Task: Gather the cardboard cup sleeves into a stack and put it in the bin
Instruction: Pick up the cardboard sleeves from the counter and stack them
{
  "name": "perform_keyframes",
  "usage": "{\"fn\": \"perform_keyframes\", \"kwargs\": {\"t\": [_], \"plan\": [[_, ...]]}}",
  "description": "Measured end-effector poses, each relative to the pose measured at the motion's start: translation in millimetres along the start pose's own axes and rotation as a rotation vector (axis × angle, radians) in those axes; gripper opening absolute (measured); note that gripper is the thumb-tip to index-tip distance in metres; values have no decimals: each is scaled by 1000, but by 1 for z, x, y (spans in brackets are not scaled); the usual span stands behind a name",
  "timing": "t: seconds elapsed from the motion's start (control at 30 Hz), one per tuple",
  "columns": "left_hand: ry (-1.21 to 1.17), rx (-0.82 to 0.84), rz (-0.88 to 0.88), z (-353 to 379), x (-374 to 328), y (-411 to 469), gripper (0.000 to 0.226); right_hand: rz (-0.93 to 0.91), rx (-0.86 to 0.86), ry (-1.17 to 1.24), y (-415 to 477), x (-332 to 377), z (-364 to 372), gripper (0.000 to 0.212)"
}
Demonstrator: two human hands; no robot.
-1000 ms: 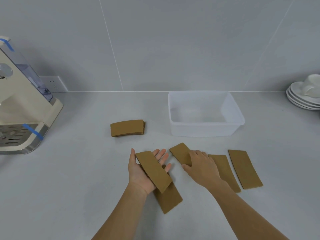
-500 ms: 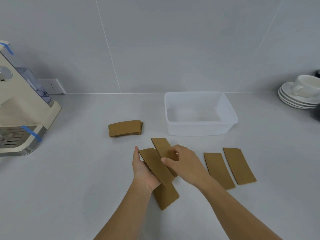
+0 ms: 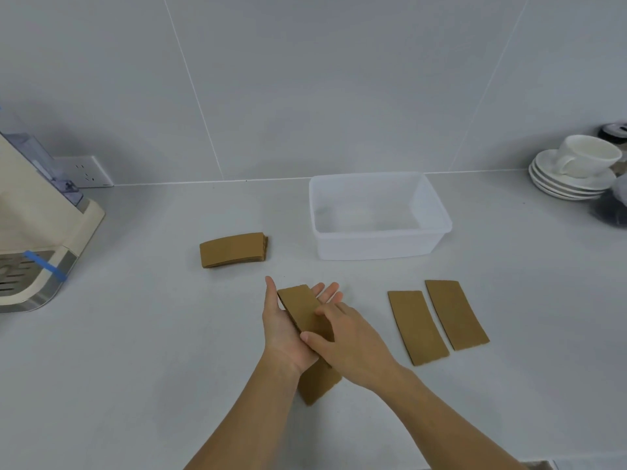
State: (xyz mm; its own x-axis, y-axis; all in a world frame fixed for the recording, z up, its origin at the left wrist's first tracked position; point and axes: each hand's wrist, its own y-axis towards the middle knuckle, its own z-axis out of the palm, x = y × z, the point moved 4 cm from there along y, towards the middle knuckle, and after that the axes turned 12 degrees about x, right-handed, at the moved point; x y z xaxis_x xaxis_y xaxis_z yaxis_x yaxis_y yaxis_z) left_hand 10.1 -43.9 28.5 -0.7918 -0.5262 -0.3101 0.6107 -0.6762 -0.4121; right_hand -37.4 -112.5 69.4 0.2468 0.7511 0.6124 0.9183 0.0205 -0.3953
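My left hand [image 3: 283,329] lies palm up above the counter and cradles a small stack of brown cardboard sleeves [image 3: 300,305]. My right hand [image 3: 349,340] presses on that stack from the right, thumb and fingers on its top sleeve. Another sleeve [image 3: 319,385] lies on the counter beneath both hands, partly hidden. Two single sleeves [image 3: 415,325] [image 3: 454,313] lie side by side to the right. A separate pile of sleeves [image 3: 234,249] sits further back on the left. The clear plastic bin [image 3: 437,212] stands behind the hands with nothing in it.
A cream coffee machine [image 3: 30,239] fills the left edge, with a wall socket [image 3: 84,171] behind it. Stacked white saucers with a cup [image 3: 576,167] and a dark object [image 3: 610,208] stand at the far right. A tiled wall borders the counter at the back.
My right hand lifted a sleeve from the counter, carried it left and laid it on the sleeve in my left palm. The view has shifted slightly.
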Motion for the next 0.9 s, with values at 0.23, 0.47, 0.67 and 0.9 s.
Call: {"fn": "perform_keyframes", "kwargs": {"t": [0.23,0.47,0.67,0.9], "plan": [[83,-1,-33,5,12,7,72,19,27,26,-3,-14,-5,53],[71,32,-69,15,25,19,65,13,9,184,-14,-38,-32,49],[-12,51,-97,17,38,29,66,213,-202,203,-20,-84,-63,44],[2,58,-102,14,44,37,64,432,-292,-35,-25,-126,-50,60]]}}
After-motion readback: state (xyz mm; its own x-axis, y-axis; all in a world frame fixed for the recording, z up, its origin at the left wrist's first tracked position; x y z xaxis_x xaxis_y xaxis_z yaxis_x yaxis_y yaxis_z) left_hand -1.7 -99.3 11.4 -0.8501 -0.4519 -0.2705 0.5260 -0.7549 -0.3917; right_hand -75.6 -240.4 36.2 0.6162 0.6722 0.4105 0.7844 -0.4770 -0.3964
